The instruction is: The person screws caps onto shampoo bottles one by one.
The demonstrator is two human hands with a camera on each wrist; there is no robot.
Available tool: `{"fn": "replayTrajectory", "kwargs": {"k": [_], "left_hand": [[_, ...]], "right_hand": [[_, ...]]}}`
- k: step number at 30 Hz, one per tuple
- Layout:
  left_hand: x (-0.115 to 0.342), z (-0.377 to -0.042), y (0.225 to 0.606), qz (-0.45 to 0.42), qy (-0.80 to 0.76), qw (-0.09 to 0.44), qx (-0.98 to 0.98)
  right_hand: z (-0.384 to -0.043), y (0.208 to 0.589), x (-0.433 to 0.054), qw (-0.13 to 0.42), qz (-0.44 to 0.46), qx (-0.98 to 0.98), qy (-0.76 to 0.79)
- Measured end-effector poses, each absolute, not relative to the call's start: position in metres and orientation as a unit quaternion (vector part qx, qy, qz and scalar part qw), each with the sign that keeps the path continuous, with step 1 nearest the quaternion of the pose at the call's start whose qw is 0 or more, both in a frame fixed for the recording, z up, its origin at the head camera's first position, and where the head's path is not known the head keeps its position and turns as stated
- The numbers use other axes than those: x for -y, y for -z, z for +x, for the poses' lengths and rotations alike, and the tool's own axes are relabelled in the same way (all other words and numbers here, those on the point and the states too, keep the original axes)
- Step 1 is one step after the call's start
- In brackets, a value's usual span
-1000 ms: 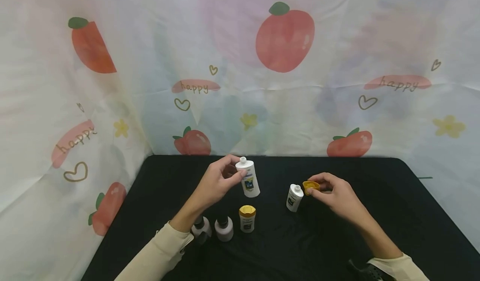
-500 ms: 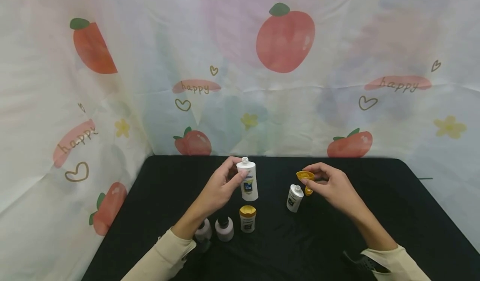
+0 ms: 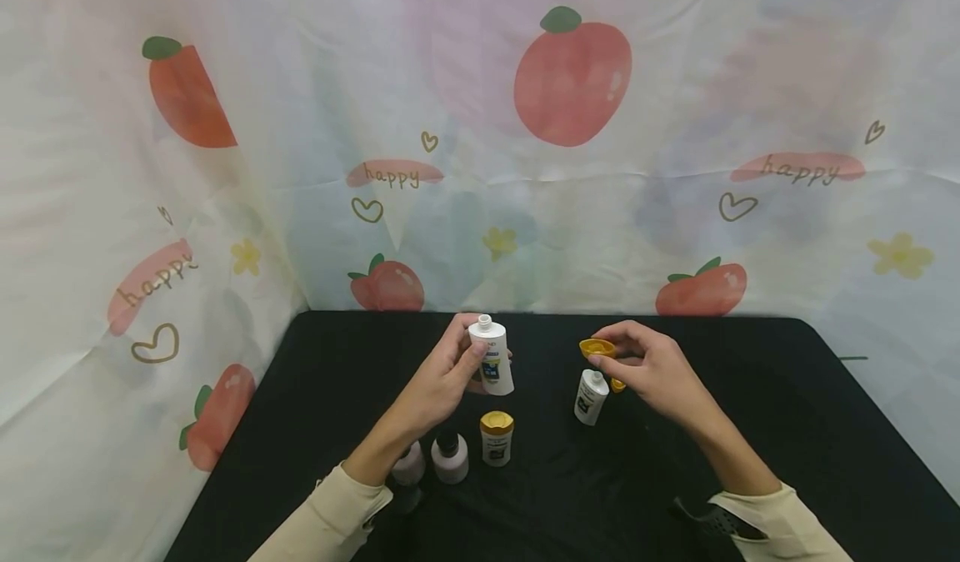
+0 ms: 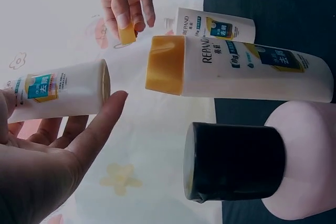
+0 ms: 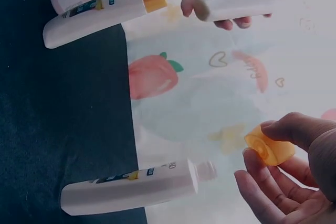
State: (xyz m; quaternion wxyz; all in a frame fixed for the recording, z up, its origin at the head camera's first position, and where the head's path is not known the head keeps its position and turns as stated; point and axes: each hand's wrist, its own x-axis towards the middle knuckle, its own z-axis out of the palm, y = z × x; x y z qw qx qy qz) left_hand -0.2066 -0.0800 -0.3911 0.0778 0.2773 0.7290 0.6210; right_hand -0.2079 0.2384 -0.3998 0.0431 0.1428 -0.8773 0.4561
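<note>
Grip: left hand (image 3: 444, 370) holds uncapped white oval plastic bottle (image 3: 494, 365) | right hand (image 3: 652, 365) pinches yellow oval plastic cap (image 3: 597, 347) | moved towards ten o'clock, so nearer held bottle

Clothed in pale cream, with a left sleeve (image 3: 326, 508) and a right sleeve (image 3: 791, 527) alike in colour: plain, loose and lightly creased, ending in a wide cuff (image 3: 360, 483). Wears a black strap (image 3: 731, 520) at the right sleeve's end; shows a small dark piece (image 3: 367, 524), too blurred to make out, under the left one's edge
</note>
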Motion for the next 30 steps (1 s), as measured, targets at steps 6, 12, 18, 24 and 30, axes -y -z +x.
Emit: {"fn": "replayTrajectory", "kwargs": {"k": [6,12,18,24,30], "left_hand": [[0.078,-0.204,0.393,0.269,-0.624,0.060,-0.731],[0.075,-0.202,0.396,0.256,-0.639,0.042,-0.724],[0.075,-0.200,0.398,0.236,-0.648,0.047,-0.723],[0.076,-0.197,0.399,0.221,-0.646,0.046,-0.730],[0.075,-0.194,0.397,0.205,-0.653,0.039,-0.728]], "right_hand": [[-0.209,0.398,-0.235,0.038,0.147,0.875,-0.459],[-0.211,0.400,-0.233,0.043,0.157,0.867,-0.471],[-0.213,0.399,-0.230,0.044,0.180,0.852,-0.490],[-0.214,0.395,-0.227,0.031,0.200,0.840,-0.503],[-0.217,0.394,-0.224,0.028,0.226,0.824,-0.519]]}}
